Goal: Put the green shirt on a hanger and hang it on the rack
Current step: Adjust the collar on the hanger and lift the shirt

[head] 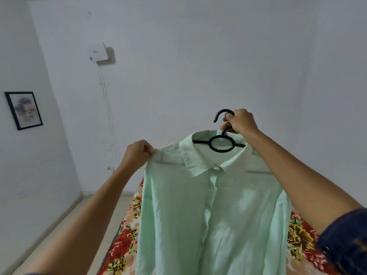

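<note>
Both hands were raised in the middle of the frame, each gripping something. At centre right, the right hand had its fingers curled round the neck of the black plastic hanger, just under the hook, which curved up and to the left above the knuckles. At centre left, the left hand pinched the fabric at the shoulder seam of the green shirt, thumb and fingers closed on the cloth. That shirt was a pale mint colour, thin and a little crumpled, with a pointed collar and a buttoned placket running straight down its front. It hung on the hanger and filled the lower centre of the frame, its lower part cut off by the bottom edge. A round black ring in the hanger's middle showed inside the open collar, and the hanger's arms showed as dark lines through the thin cloth at both shoulders. One long sleeve hung down along the right side of the shirt. Behind the shirt, at the bottom of the frame, lay a floral bedspread in red, yellow and green. A dark blue sleeve covered the right arm at the lower right corner. On the pale wall, a white box with thin wires trailing down sat at upper left, and a black-framed picture hung at the far left.
</note>
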